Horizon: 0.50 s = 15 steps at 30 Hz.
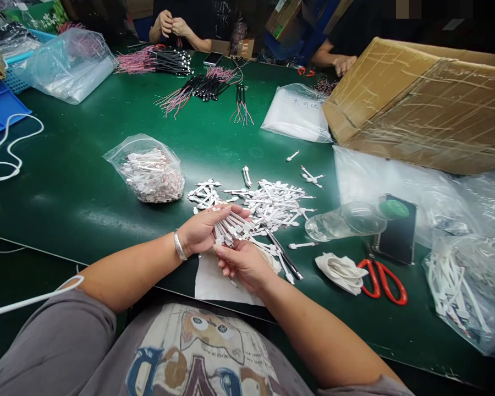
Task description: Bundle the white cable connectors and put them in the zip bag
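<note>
A bundle of short white cables (230,226) lies in my left hand (202,228), whose fingers curl round it from behind. My right hand (244,264) is at the lower end of the bundle, with thumb and fingers pinched together near the white connectors; what they pinch is too small to name. Beyond my hands spreads a loose pile of white cables (278,201). Dark tweezers (282,252) lie just right of my right hand, and a white cloth (208,278) sits beneath it at the table's edge.
A bag of cables (152,173) stands at the left. To the right lie a bottle (346,221), red-handled scissors (381,281), a phone (396,234) and a cable bag (466,291). A cardboard box (416,104) and black-red wires (169,60) are farther back, near other people's hands.
</note>
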{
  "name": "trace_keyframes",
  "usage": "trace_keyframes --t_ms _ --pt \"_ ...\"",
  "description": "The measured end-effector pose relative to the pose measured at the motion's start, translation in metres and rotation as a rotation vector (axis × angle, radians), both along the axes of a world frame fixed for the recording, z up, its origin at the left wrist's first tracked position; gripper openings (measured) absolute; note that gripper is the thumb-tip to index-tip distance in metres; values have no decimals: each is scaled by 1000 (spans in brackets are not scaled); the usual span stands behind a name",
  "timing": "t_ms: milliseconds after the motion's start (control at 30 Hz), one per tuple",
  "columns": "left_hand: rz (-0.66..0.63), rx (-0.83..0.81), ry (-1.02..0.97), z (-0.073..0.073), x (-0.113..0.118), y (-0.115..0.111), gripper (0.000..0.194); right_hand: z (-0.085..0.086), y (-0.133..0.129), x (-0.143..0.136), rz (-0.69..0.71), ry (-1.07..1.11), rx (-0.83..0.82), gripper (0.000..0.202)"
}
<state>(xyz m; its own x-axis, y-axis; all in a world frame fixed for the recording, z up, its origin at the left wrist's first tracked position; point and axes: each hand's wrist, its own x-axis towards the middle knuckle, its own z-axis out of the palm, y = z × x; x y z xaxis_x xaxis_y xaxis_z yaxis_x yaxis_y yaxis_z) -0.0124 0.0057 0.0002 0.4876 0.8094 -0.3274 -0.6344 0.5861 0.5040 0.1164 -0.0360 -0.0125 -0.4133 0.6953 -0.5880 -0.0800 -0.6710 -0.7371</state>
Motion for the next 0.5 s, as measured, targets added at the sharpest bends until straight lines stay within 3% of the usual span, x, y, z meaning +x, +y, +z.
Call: trace_keyframes --t_ms 200,367,500 --pt "14 -82 26 2 1 -1 17 -2 -2 1 9 -25 33 32" --pt "21 -24 34 2 1 -3 15 -2 -3 0 -17 -32 46 33" --pt "22 -17 25 1 2 -3 14 0 -2 1 47 3 3 34"
